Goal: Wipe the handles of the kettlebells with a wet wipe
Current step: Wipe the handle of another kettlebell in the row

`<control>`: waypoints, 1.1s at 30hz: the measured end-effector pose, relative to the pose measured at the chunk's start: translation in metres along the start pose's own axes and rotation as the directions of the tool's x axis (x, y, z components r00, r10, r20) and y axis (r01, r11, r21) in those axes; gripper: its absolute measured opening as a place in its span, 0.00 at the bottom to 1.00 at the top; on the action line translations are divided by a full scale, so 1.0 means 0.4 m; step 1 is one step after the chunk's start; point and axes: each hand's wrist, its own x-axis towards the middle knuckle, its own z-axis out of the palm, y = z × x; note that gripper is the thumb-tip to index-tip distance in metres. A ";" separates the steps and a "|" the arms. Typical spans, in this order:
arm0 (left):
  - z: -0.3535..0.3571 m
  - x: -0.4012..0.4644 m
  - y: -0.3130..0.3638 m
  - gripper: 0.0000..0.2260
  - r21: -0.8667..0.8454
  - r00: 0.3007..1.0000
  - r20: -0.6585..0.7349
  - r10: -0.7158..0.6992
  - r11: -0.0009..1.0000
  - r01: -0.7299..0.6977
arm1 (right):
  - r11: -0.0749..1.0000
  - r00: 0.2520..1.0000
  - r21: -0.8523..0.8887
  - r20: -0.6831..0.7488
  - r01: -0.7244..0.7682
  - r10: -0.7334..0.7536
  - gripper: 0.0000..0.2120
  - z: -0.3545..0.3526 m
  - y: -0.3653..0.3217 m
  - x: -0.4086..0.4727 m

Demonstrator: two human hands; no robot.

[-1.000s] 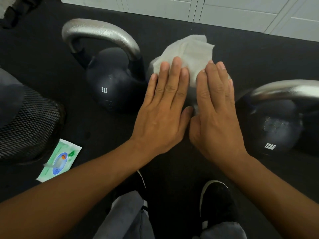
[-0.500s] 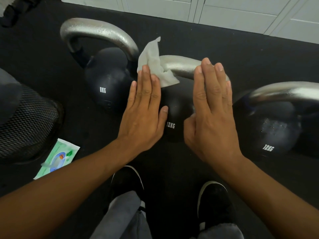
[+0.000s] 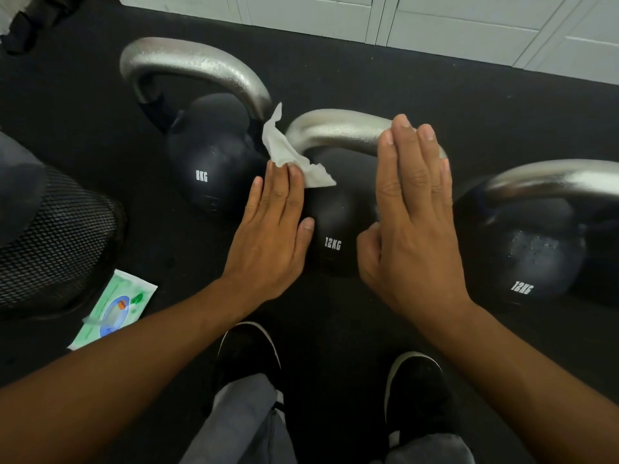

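Nearest the camera, two black shoes with pale sole edges (image 3: 413,393) and grey trouser legs (image 3: 241,423) stand on the black floor mat (image 3: 335,336), just this side of the middle kettlebell (image 3: 335,229), a black ball marked 12KG that serves here as the reference. Both bare forearms reach forward from the bottom corners toward it. The left hand (image 3: 271,232) lies against that kettlebell's left flank with its fingers straight and together, thumb resting on the ball; under the fingertips it presses a crumpled white wet wipe (image 3: 288,155), which lies against the left end of the middle kettlebell's silver handle (image 3: 338,132) and sticks up toward the neighbouring handle. Whether any finger curls round the wipe cannot be told. The right hand (image 3: 408,222) is on the kettlebell's right side, fingers straight and close together, their tips laid over the right end of the same handle, thumb tucked low beside the ball. Left of the middle kettlebell and touching or nearly touching it sits a black kettlebell marked 8KG (image 3: 207,162) with a tall silver handle (image 3: 197,68) arching over it. Right of it stands another 12KG kettlebell (image 3: 529,256) with its own silver handle (image 3: 556,179). Nearer and well to the left of the middle kettlebell, a green and white wipes packet (image 3: 115,313) lies flat on the mat, beside a dark mesh item (image 3: 57,236) at the frame's left edge. Beyond all three kettlebells the mat ends at white panelled cabinet fronts (image 3: 435,25).
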 end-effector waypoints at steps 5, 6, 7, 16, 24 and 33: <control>-0.006 -0.002 0.002 0.30 -0.023 1.000 0.006 0.005 1.000 -0.005 | 1.000 1.000 0.001 0.000 -0.007 0.007 0.43 0.000 -0.001 0.000; -0.012 0.004 0.004 0.30 -0.032 1.000 -0.013 0.018 0.999 -0.018 | 1.000 1.000 0.000 0.001 -0.006 0.006 0.43 0.000 -0.001 0.000; -0.019 0.013 0.007 0.30 -0.043 0.998 -0.042 0.038 0.998 -0.040 | 1.000 1.000 -0.002 0.000 -0.004 0.004 0.42 0.000 -0.001 0.000; 0.000 0.001 -0.016 0.30 -0.085 1.000 0.020 0.022 0.996 -0.021 | 1.000 1.000 -0.006 0.007 0.003 -0.003 0.43 -0.001 0.003 0.000; -0.003 -0.008 -0.015 0.30 -0.204 1.000 0.006 0.030 0.978 -0.029 | 1.000 1.000 -0.002 -0.008 -0.001 0.001 0.43 0.002 -0.002 0.000; -0.101 0.084 0.029 0.29 -0.264 0.963 -0.198 0.180 0.937 -0.230 | 1.000 1.000 0.014 -0.004 0.005 -0.005 0.42 0.002 0.001 0.000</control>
